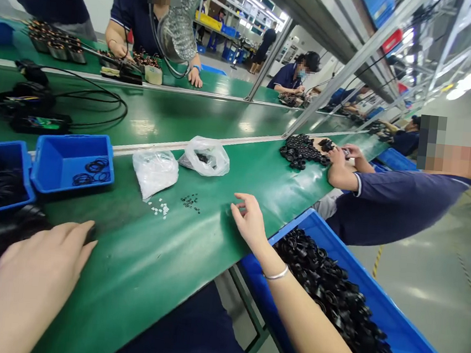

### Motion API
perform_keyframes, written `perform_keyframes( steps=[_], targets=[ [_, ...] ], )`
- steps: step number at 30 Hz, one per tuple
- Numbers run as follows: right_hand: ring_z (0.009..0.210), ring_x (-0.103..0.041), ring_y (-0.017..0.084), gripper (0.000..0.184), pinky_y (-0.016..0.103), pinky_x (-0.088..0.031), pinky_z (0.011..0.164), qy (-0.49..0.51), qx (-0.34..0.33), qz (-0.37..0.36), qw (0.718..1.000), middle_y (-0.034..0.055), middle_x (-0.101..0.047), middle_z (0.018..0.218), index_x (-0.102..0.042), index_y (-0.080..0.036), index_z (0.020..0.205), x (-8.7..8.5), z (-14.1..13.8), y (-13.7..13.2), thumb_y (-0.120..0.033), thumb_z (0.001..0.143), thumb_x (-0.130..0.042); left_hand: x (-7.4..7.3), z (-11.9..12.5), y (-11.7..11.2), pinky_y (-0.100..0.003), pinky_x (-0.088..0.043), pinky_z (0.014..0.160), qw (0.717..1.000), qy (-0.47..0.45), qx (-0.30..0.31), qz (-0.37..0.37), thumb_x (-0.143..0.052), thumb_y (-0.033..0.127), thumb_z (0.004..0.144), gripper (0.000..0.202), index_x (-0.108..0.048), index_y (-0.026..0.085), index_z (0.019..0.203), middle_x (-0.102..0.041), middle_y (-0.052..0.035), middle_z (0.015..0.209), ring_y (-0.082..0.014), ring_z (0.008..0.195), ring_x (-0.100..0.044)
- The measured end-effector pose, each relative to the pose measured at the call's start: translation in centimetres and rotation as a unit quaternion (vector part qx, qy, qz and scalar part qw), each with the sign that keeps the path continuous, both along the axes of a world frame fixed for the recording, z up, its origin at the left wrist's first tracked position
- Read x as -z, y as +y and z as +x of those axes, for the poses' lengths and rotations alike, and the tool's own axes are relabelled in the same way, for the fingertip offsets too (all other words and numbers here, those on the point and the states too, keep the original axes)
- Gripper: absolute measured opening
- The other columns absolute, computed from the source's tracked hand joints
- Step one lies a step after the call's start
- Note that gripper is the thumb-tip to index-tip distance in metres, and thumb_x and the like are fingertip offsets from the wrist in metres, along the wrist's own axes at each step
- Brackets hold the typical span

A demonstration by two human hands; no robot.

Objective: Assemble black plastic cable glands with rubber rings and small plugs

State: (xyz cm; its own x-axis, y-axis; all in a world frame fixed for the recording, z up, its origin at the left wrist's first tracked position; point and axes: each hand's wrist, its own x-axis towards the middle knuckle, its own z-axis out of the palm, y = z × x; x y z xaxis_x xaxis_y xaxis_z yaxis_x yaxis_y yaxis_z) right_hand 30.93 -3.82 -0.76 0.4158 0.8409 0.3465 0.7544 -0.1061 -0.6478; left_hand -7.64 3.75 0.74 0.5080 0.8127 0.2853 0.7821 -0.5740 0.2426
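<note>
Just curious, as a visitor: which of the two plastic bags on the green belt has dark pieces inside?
The bag farther right in view, with dark pieces showing through; the other bag looks filled with whitish pieces.

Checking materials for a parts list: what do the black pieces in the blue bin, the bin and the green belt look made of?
The black pieces look like moulded rubber or plastic: dark, with soft highlights; can't tell which from here. The blue bin looks like moulded plastic, with smooth, slightly glossy walls. The green belt looks PVC-coated, judging by its smooth sheen and glare.
</note>
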Motion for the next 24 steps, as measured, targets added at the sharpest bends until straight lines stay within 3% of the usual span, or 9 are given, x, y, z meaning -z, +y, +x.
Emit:
perform_keyframes(
  steps=[3,5,7,9,11,13,15,17,24],
  targets=[
    [0.073,-0.06,0.013,0.014,0.025,-0.051,0.062,0.017,-0.13,-0.015,0.991,0.0055,-0.059,0.096,-0.06,-0.02,0.099,-0.5,-4.0,-0.2,-0.024,0.089,-0.051,-0.7,1.5,-0.5,-0.051,-0.042,0.08,0.996,0.084,-0.005,0.011,-0.034,0.038,0.093,0.045,-0.057,0.009,0.118,-0.064,-0.0203,0.112,-0.0396,0.095,-0.059],
    [0.071,-0.058,0.012,0.011,0.024,-0.05,0.064,0.007,-0.199,-0.029,0.98,0.0034,-0.059,0.089,-0.061,-0.021,0.095,-0.6,-6.5,0.1,-0.024,0.09,-0.052,-0.8,1.7,-0.6,-0.048,-0.041,0.088,0.999,0.014,-0.002,-0.034,-0.041,0.044,0.091,0.045,-0.057,0.013,0.119,-0.065,-0.0174,0.113,-0.0364,0.101,-0.059],
    [0.075,-0.058,0.013,0.009,0.025,-0.05,0.068,-0.028,-0.24,-0.033,0.97,0.0031,-0.059,0.087,-0.061,-0.02,0.093,-0.5,-8.7,0.9,-0.023,0.091,-0.053,-0.9,1.7,-0.7,-0.043,-0.043,0.089,0.984,-0.097,-0.03,-0.146,-0.05,0.05,0.086,0.045,-0.057,0.02,0.118,-0.067,-0.0116,0.109,-0.031,0.098,-0.06],
    [0.08,-0.058,0.014,0.009,0.025,-0.05,0.072,-0.073,-0.261,-0.031,0.962,0.0039,-0.059,0.088,-0.06,-0.019,0.094,-0.5,-10.4,2.0,-0.023,0.091,-0.053,-1.4,1.8,-1.1,-0.036,-0.047,0.079,0.927,-0.224,-0.06,-0.296,-0.052,0.053,0.085,0.041,-0.058,0.025,0.114,-0.069,-0.0066,0.097,-0.0248,0.085,-0.063],
    [0.082,-0.059,0.015,0.01,0.026,-0.05,0.074,-0.121,-0.261,-0.037,0.957,0.005,-0.058,0.09,-0.059,-0.017,0.095,-0.4,-11.6,3.2,-0.023,0.092,-0.052,-2.0,2.2,-1.7,-0.031,-0.048,0.069,0.833,-0.341,-0.067,-0.43,-0.049,0.053,0.087,0.038,-0.06,0.023,0.108,-0.069,-0.0046,0.084,-0.0209,0.074,-0.062],
    [0.081,-0.059,0.016,0.011,0.026,-0.051,0.073,-0.172,-0.248,-0.049,0.952,0.0061,-0.058,0.091,-0.059,-0.016,0.095,-0.2,-12.4,4.2,-0.023,0.093,-0.051,-2.6,2.7,-2.2,-0.031,-0.049,0.068,0.735,-0.432,-0.058,-0.521,-0.049,0.05,0.088,0.036,-0.061,0.02,0.105,-0.067,-0.0046,0.079,-0.0206,0.074,-0.063],
    [0.08,-0.059,0.016,0.012,0.027,-0.051,0.072,-0.223,-0.234,-0.057,0.945,0.0069,-0.057,0.089,-0.058,-0.015,0.093,0.1,-12.9,4.7,-0.022,0.094,-0.049,-2.9,3.2,-2.5,-0.033,-0.051,0.072,0.657,-0.481,-0.051,-0.579,-0.052,0.044,0.089,0.032,-0.062,0.018,0.105,-0.065,-0.0053,0.08,-0.0217,0.079,-0.063],
    [0.077,-0.059,0.017,0.014,0.027,-0.051,0.071,-0.265,-0.227,-0.058,0.935,0.007,-0.056,0.087,-0.058,-0.015,0.091,0.5,-13.2,4.8,-0.019,0.095,-0.045,-3.0,3.5,-2.5,-0.032,-0.051,0.071,0.612,-0.509,-0.041,-0.604,-0.052,0.039,0.09,0.03,-0.063,0.016,0.104,-0.064,-0.0067,0.085,-0.0204,0.078,-0.063],
    [0.076,-0.059,0.017,0.018,0.028,-0.051,0.071,-0.271,-0.226,-0.039,0.935,0.0068,-0.056,0.083,-0.056,-0.015,0.091,0.9,-13.2,3.9,-0.017,0.097,-0.039,-2.3,2.9,-2.3,-0.022,-0.039,0.053,0.521,-0.561,-0.024,-0.643,-0.042,0.033,0.095,0.033,-0.062,0.012,0.11,-0.066,-0.0126,0.093,-0.0096,0.057,-0.049]
  ],
)
